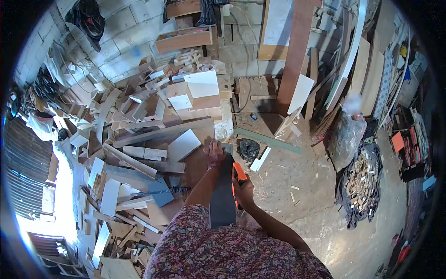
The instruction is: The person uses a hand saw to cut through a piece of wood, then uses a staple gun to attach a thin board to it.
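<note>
My left hand (214, 152) lies on the wood at the far end of a long dark grey board (221, 195), its fingers stretched forward beside the board's left edge. The board runs lengthwise away from my body. My right hand (243, 191) is closed round the orange handle of a handsaw (239, 173), close along the board's right edge. The saw's blade is hardly visible from above. Left of my left hand, a brown wooden surface (196, 169) carries a white-faced offcut (184, 145).
Piled offcuts (134, 153) cover the left side. A green strip (268, 140) and a black plastic bag (248, 149) lie ahead to the right. Tall planks (297, 56) lean on the block wall. A dark sack of wood scraps (360, 183) sits on the floor at right.
</note>
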The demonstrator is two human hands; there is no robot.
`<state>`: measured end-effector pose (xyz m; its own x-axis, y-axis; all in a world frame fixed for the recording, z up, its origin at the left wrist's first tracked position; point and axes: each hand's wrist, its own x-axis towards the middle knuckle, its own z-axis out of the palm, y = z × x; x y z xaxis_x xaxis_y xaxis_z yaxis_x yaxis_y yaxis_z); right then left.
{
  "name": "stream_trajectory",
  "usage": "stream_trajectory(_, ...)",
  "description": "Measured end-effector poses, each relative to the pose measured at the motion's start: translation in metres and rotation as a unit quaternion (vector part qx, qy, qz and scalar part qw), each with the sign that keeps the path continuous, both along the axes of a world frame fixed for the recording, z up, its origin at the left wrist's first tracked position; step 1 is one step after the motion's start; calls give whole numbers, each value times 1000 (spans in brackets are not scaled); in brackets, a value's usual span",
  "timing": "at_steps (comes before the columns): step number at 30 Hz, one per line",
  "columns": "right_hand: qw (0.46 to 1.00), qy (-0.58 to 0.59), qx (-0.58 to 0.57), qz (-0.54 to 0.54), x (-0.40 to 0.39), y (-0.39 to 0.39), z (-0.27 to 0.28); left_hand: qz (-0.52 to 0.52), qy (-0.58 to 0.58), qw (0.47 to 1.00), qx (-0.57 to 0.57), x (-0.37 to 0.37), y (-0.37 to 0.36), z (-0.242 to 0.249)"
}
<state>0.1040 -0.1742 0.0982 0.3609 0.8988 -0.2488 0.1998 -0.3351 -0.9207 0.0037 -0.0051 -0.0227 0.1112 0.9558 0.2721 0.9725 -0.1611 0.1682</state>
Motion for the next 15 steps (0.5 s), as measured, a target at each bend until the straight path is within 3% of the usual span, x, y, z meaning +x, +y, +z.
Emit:
stream_trajectory(6, 999, 21, 33, 8, -1, 2, -13, -8, -17, 999, -48, -3, -10, 12)
stream_trajectory(8, 998, 33, 61, 8, 1, 2, -7, -40, -51, 983, 170, -7, -14, -3)
stream_trajectory(12, 996, 17, 87, 9, 1, 6, -9, -20, -37, 997, 70, -11, -35, 7)
stream_trajectory(14, 996, -10, 86, 6, 3, 5, -17, -40, -187, 977, 91, -15, -48, 4)
stream_trajectory(15, 995, -29, 98, 17, 3, 5, -12, -42, -183, 978, 91, -16, -57, 8)
